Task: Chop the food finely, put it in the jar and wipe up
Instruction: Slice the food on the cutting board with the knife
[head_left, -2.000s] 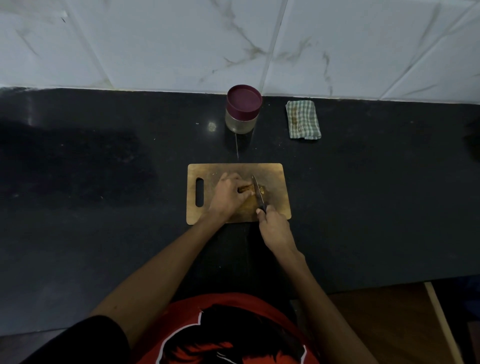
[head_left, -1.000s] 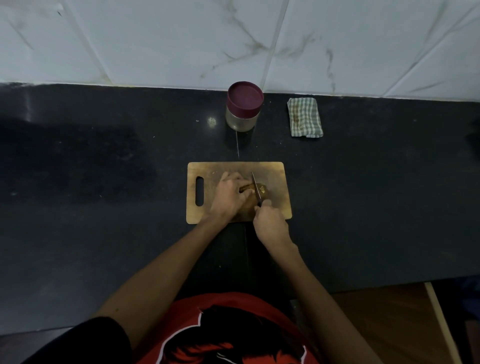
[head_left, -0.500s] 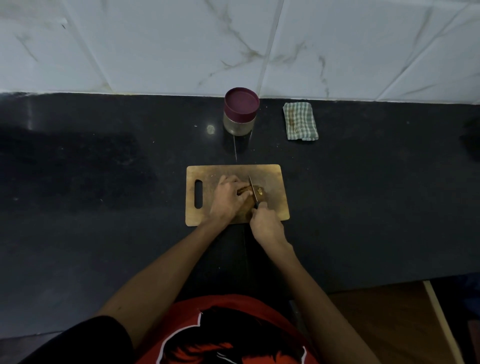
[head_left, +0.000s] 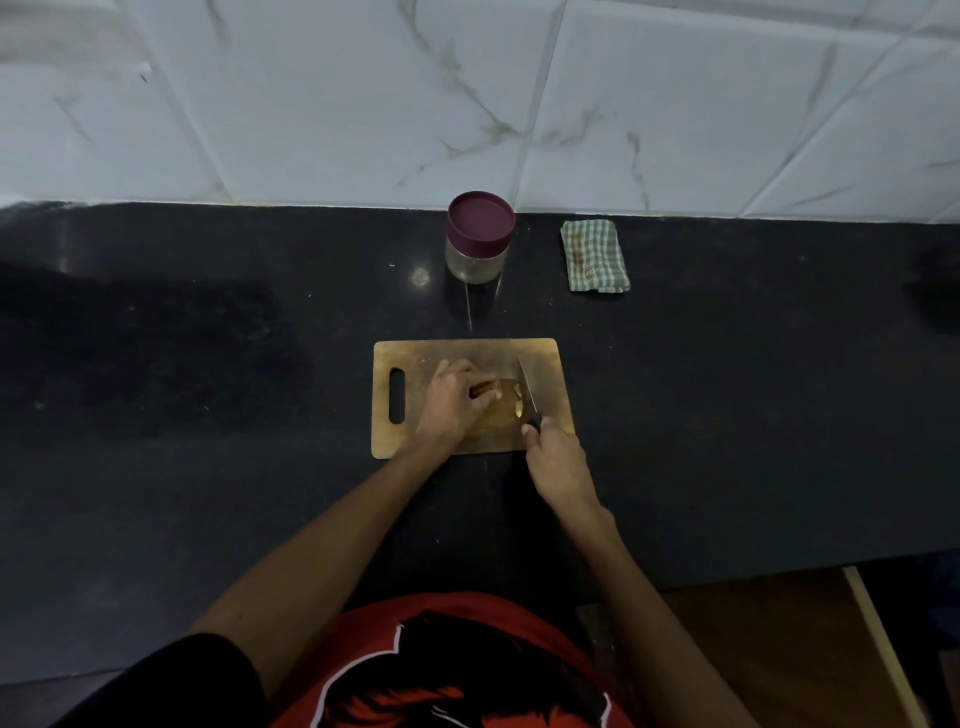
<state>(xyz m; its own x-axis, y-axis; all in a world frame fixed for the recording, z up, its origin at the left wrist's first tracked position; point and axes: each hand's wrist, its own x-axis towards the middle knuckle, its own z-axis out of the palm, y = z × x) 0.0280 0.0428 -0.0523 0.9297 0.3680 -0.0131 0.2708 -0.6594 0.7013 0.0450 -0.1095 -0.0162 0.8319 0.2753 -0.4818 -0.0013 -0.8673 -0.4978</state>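
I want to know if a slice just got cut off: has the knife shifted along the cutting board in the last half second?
Yes. The knife has moved toward the right end of the cutting board, away from the food the left hand holds.

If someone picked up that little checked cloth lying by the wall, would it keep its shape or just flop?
The folded green-and-white checked cloth would probably flop and unfold, since its edges look soft and rounded. It likely weighs little, being small and thin. On the black countertop it should slide rather than roll, as it lies flat.
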